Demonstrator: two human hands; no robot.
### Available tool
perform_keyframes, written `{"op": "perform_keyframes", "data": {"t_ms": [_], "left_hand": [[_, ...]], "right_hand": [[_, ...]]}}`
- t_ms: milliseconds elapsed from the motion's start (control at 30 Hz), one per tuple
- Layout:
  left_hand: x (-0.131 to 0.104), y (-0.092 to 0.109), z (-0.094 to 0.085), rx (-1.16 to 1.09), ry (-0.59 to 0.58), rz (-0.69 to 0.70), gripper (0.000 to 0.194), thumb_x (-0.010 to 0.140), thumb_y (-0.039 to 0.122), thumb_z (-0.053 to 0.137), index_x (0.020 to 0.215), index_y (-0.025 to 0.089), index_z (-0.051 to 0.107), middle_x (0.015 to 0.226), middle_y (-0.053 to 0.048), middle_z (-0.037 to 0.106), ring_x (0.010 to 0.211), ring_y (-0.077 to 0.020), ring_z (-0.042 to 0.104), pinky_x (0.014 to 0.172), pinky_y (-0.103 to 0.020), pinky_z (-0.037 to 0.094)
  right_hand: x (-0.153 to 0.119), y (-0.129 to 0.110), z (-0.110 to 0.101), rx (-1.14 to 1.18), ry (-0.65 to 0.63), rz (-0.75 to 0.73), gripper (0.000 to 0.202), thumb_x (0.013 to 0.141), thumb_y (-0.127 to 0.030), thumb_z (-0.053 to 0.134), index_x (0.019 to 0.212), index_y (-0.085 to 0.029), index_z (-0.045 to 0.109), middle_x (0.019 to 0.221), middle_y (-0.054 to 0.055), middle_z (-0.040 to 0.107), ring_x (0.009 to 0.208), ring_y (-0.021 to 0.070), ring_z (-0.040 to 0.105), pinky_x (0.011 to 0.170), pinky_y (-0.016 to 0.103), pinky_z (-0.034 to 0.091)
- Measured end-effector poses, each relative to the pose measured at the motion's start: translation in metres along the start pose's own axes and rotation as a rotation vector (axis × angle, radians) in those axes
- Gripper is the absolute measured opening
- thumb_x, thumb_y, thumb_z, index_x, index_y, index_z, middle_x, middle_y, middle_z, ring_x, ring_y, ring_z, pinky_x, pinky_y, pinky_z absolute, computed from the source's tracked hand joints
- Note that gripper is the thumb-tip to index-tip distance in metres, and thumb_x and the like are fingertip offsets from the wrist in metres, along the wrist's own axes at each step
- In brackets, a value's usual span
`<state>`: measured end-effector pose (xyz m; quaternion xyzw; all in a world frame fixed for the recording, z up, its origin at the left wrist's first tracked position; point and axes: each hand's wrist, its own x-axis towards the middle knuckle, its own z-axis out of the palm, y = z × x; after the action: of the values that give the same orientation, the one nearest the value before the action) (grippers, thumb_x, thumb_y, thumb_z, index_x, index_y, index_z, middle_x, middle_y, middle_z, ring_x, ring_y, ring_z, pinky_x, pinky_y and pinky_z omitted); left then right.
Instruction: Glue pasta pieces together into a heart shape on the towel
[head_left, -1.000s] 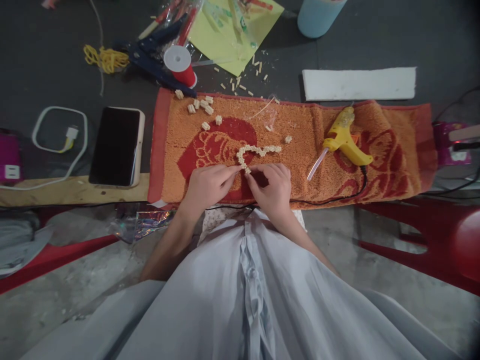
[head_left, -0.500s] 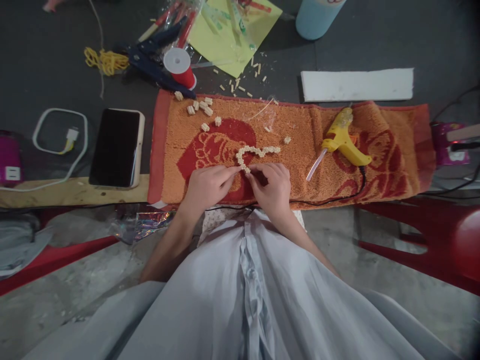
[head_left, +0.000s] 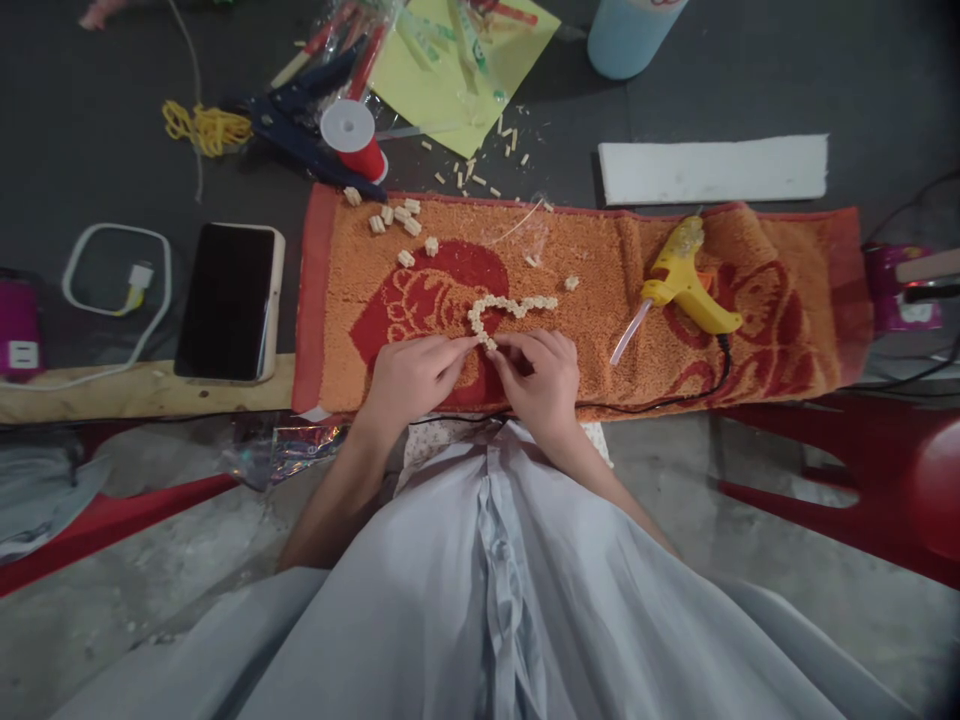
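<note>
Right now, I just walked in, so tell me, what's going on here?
A person's left hand and right hand are pinching the near end of a curved chain of small pale pieces over an orange-and-red towel. The chain's other end bends off to the right. Several loose pale clusters sit farther back, mostly to the left. A yellow glue gun lies on the towel to the right, in neither hand.

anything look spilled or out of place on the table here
Yes, mildly: short pale bits lie strewn on the table between the towel and the yellow paper, in no order, like spilled offcuts. The towel's right end is also rumpled.
</note>
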<state>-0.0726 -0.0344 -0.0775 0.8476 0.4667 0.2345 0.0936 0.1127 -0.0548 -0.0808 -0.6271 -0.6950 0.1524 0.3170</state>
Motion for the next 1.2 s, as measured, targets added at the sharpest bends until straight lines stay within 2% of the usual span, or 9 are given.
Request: {"op": "perform_keyframes", "data": {"t_ms": [233,433,633,767,867,1033,1133,1200], "left_hand": [[0.001,0.000,-0.001,0.012,-0.015,-0.014,0.027,0.097,0.026,0.050,0.109,0.025,0.073,0.076,-0.002,0.075,0.068,-0.0122,0.069,0.060,-0.023,0.046],[0.001,0.000,-0.002,0.006,-0.004,0.013,0.027,0.096,0.024,0.050,0.108,0.024,0.073,0.082,-0.002,0.077,0.070,-0.0116,0.070,0.063,-0.022,0.048],[0.001,-0.001,-0.001,0.025,0.032,0.041,0.025,0.095,0.022,0.052,0.107,0.023,0.073,0.080,0.000,0.076,0.068,-0.0116,0.070,0.061,-0.022,0.048],[0.001,-0.001,-0.001,0.023,0.013,0.020,0.025,0.095,0.023,0.051,0.106,0.024,0.074,0.076,0.000,0.075,0.067,-0.0107,0.069,0.060,-0.021,0.047],[0.002,-0.001,-0.001,0.027,0.037,0.035,0.024,0.095,0.022,0.052,0.104,0.023,0.074,0.074,0.000,0.075,0.066,-0.0105,0.069,0.060,-0.021,0.046],[0.003,0.000,-0.001,0.050,0.061,0.058,0.023,0.095,0.022,0.053,0.104,0.022,0.074,0.071,0.001,0.073,0.063,-0.0108,0.068,0.057,-0.022,0.044],[0.004,0.000,-0.001,0.045,0.077,0.081,0.021,0.094,0.021,0.054,0.100,0.019,0.074,0.073,0.001,0.074,0.063,-0.0105,0.069,0.058,-0.022,0.045],[0.004,0.000,-0.001,0.047,0.081,0.088,0.020,0.094,0.020,0.054,0.099,0.018,0.074,0.075,0.001,0.075,0.064,-0.0106,0.069,0.058,-0.022,0.045]], "right_hand": [[0.000,0.000,0.000,0.018,-0.001,0.014,0.015,0.091,-0.034,0.062,0.094,-0.023,0.071,0.074,0.001,0.064,0.076,0.0185,0.058,0.078,0.034,0.042],[-0.001,0.002,0.001,0.014,0.031,0.007,0.017,0.090,-0.037,0.064,0.083,-0.023,0.067,0.076,0.002,0.067,0.075,0.0190,0.059,0.076,0.035,0.043],[-0.003,0.002,-0.003,0.026,0.032,-0.022,0.017,0.089,-0.038,0.066,0.085,-0.022,0.067,0.077,0.002,0.068,0.076,0.0188,0.059,0.076,0.034,0.044],[-0.002,-0.001,-0.013,0.028,-0.023,-0.051,0.015,0.094,-0.030,0.056,0.095,-0.021,0.067,0.083,0.004,0.068,0.080,0.0196,0.058,0.079,0.035,0.044],[0.002,-0.002,-0.020,-0.044,-0.072,-0.092,0.028,0.093,-0.021,0.046,0.113,-0.018,0.066,0.083,0.006,0.063,0.080,0.0215,0.053,0.078,0.036,0.042],[0.013,-0.005,-0.023,-0.183,-0.165,-0.050,0.046,0.090,-0.015,0.039,0.132,-0.019,0.058,0.085,0.007,0.057,0.083,0.0235,0.048,0.077,0.038,0.039],[0.017,-0.009,-0.024,-0.196,-0.246,-0.079,0.050,0.090,-0.013,0.039,0.137,-0.024,0.056,0.086,0.007,0.053,0.085,0.0230,0.046,0.078,0.037,0.037],[0.017,-0.011,-0.025,-0.183,-0.271,-0.115,0.049,0.091,-0.013,0.039,0.133,-0.027,0.060,0.085,0.006,0.051,0.084,0.0226,0.045,0.078,0.037,0.036]]}}
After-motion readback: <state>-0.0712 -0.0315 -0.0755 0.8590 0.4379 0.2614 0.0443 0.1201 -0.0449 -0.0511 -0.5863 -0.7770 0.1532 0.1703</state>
